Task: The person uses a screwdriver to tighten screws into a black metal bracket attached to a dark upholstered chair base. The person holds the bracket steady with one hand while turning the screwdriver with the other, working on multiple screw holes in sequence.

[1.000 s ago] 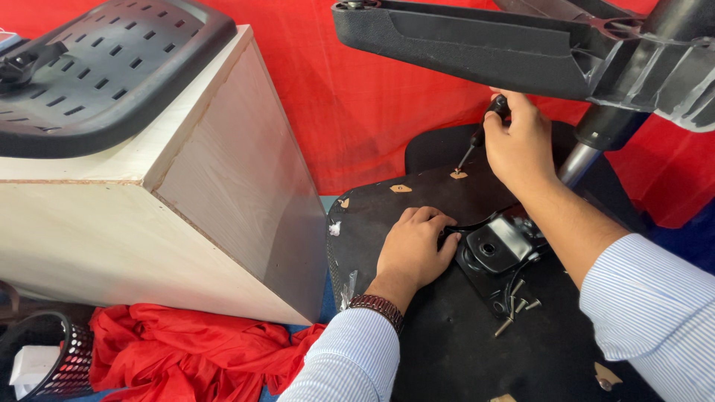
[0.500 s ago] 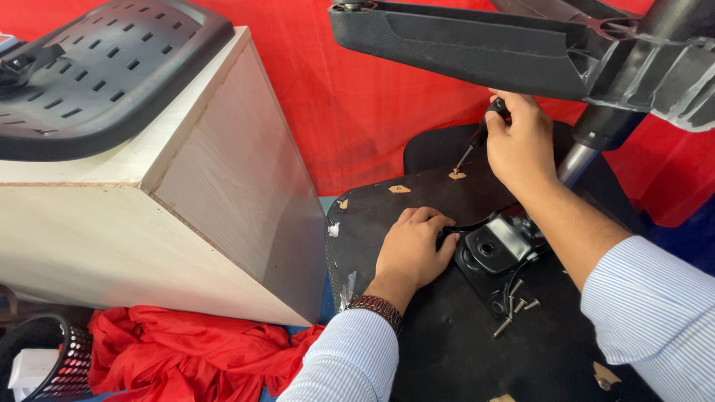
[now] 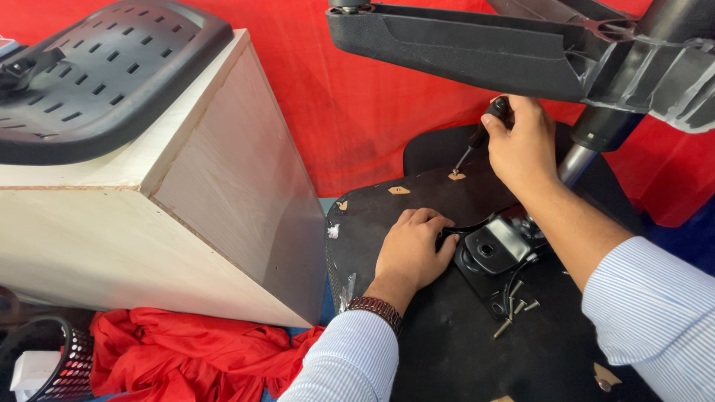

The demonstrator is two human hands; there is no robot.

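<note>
My right hand (image 3: 523,147) grips a black-handled screwdriver (image 3: 484,134), its tip down at a small tan patch on the black underside of a chair seat (image 3: 432,350). My left hand (image 3: 412,251) lies fingers curled on the seat, touching a thin black lever that runs to the black metal mechanism plate (image 3: 495,249). Several loose screws (image 3: 514,311) lie just below that plate. A grey gas-lift column (image 3: 575,162) rises behind my right wrist to the black chair base (image 3: 477,48) overhead.
A pale wooden box (image 3: 186,216) stands at the left with a perforated black chair back (image 3: 97,74) lying on top. Red cloth (image 3: 186,353) covers the floor and back wall. A black mesh bin (image 3: 56,357) sits at the bottom left.
</note>
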